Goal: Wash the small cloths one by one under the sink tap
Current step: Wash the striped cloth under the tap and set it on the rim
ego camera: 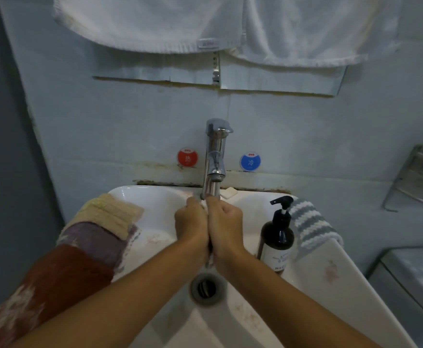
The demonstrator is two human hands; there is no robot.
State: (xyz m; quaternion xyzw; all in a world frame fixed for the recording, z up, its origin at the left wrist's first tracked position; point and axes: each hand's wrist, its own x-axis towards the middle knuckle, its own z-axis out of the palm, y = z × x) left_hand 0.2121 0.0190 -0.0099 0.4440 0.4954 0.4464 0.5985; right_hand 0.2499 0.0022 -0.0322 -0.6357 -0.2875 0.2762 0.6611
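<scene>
Both hands, left [191, 223] and right [224, 222], are clenched together mid-frame around a pale cloth [204, 206] under the tap [214, 156], over the sink [155, 197]. Soaked, it'll probably be limp, heavy-ish and slippery, so bunch it, don't pinch corners. Count: three cloths [85, 237] draped lower left, one striped cloth [310, 224] on the right.

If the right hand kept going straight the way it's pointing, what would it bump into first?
Probably the tap. The right hand points away from the person toward the spout, its fingers curled on a small cloth just below the spout; depth is hard to judge.
</scene>
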